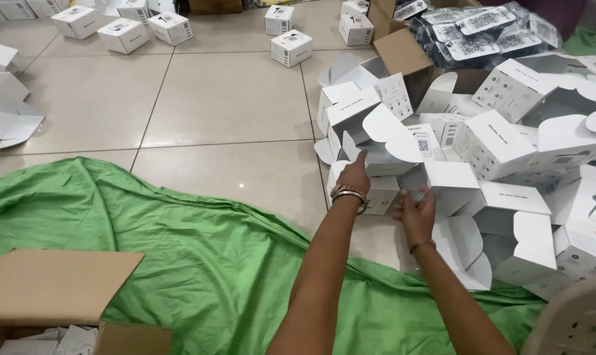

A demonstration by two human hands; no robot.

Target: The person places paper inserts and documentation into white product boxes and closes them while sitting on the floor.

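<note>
Both hands reach into a heap of small white cardboard boxes (495, 141) with open flaps on the tiled floor (226, 98). The left hand (354, 176) lies on an open white box (370, 187), its fingers pressed together against the flap. The right hand (416, 212) has its fingers curled around the edge of another white flapped box (450, 184) just ahead. Beyond the fingers, a brown carton (403, 56) holds dark sealed pouches (472, 33). Nearer the person lie a green cloth (180, 243) and a brown cardboard box (51, 289) holding white packets.
</note>
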